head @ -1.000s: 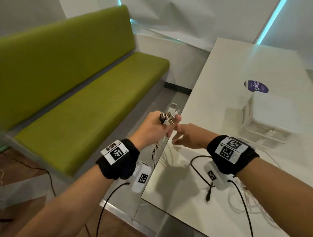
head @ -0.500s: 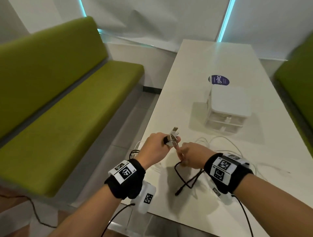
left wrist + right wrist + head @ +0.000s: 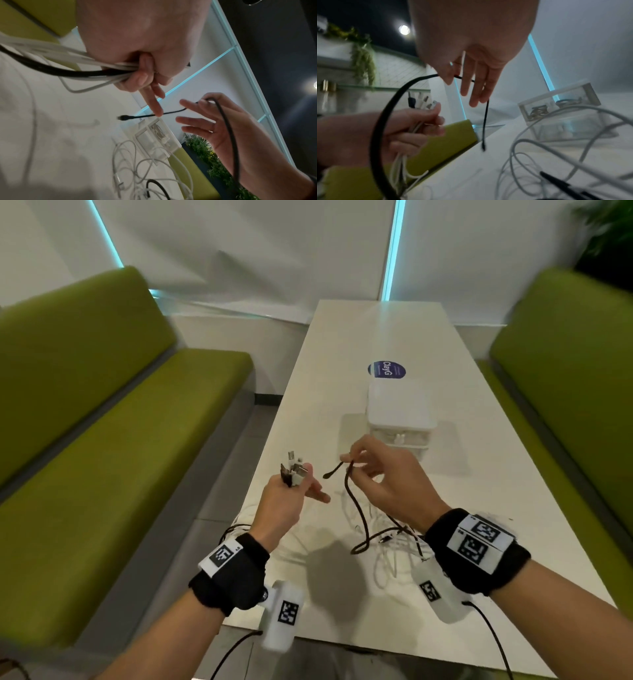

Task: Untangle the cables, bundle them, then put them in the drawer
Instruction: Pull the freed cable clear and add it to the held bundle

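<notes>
My left hand (image 3: 301, 484) grips a bundle of cable ends (image 3: 294, 470), white and black, with the plugs sticking up above the fist. In the left wrist view its index finger (image 3: 154, 105) points out straight while the other fingers clamp the cables (image 3: 111, 71). My right hand (image 3: 352, 463) pinches a black cable (image 3: 356, 508) near its end, thumb against fingers (image 3: 450, 77). The plug (image 3: 123, 117) dangles free between the hands. Loose white cables (image 3: 387, 546) lie tangled on the table below. The white drawer unit (image 3: 399, 412) stands just beyond, drawers closed.
The long white table (image 3: 376, 330) runs away from me, with a round blue sticker (image 3: 387, 369) behind the drawer unit. Green benches flank it on the left (image 3: 120, 440) and right (image 3: 565, 388). My left hand hovers at the table's left edge.
My right hand has lifted the black cable's end up and away from the left hand, so the hands are now apart. The head view has swung right, centring the table.
</notes>
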`<state>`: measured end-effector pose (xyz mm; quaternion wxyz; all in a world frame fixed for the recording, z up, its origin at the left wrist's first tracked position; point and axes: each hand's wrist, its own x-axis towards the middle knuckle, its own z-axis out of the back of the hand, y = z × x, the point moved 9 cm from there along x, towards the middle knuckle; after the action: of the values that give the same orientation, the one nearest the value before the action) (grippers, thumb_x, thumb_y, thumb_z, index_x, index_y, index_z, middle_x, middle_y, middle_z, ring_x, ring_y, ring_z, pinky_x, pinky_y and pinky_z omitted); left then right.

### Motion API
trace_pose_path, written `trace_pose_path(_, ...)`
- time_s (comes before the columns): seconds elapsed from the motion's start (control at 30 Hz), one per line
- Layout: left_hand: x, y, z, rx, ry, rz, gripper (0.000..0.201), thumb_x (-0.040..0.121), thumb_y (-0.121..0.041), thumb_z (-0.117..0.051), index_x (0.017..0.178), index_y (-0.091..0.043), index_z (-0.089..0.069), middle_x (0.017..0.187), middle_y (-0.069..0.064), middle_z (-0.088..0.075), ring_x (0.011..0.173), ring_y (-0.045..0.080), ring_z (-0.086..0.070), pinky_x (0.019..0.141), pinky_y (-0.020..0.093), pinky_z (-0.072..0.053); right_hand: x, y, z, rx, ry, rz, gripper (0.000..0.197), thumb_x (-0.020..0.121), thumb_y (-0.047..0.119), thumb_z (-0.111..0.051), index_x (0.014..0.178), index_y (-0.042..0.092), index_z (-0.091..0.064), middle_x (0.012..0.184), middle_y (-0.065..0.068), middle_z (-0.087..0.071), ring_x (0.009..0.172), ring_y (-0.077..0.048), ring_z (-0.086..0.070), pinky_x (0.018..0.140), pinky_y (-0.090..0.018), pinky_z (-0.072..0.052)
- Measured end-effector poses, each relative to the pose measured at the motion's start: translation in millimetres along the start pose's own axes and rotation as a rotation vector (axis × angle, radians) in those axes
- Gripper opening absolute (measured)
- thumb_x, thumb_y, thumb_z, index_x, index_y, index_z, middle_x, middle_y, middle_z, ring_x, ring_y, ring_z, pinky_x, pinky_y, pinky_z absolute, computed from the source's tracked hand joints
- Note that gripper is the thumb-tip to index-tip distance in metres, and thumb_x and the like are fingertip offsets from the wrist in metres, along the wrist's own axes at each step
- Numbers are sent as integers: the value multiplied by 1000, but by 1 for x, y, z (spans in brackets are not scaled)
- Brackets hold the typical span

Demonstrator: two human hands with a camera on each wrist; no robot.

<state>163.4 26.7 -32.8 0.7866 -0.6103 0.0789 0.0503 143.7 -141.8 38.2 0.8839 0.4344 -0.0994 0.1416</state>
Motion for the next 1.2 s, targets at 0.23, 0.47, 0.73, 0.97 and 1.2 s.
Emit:
trace_pose_path(0.23, -4, -7, -17, -120, 132, 27, 54, 96, -58, -39, 102, -15, -70, 94, 2, -77, 39, 7, -20, 41, 22, -18, -25, 9, -15, 353, 140, -103, 16, 84, 11, -74, 74, 3, -64, 75, -6, -74, 73, -15, -71, 69, -38, -57)
trace_pose_path(0.47, -12, 5, -21, -142, 202, 81, 51, 95, -57, -43, 101, -15, -71, 69, 4, -61, 43, 10, -21, 41, 23, -19, -56, 14, -58, 35, 405, -38, 26, 94, 10, -58, 100, 30, -42, 91, 9, -74, 76, -6, -68, 76, -35, -56)
trace_pose_path(0.73, -26, 23, -22, -48, 206, 74, 57, 92, -61, -41, 97, -15, -74, 45, -6, -48, 40, 13, -37, 43, 24, -32, -100, 35, -62, -49, 45, 52, 30, 97, 16, -48, 113, 41, -43, 88, 12, -70, 69, -10, -61, 65, -34, -52)
trace_pose_path(0.97, -20, 25, -8, -64, 129, 57, 52, 94, -61, -40, 105, -20, -70, 68, 17, -59, 49, 19, -62, 68, 42, -55, -110, 31, -60, -45, -183, 45, 47, 91, 3, -54, 120, 39, -54, 104, 25, -67, 61, 12, -46, 58, -5, -35)
trace_pose_path(1.2, -13, 7, -14, -327, 200, 24, 41, 99, -43, -46, 120, -13, -63, 95, 12, -74, 70, 24, -69, 59, 25, -53, -98, 21, -82, -183, -44, 42, 28, 92, 21, -44, 112, 38, -53, 85, 11, -72, 63, -10, -57, 55, -28, -49)
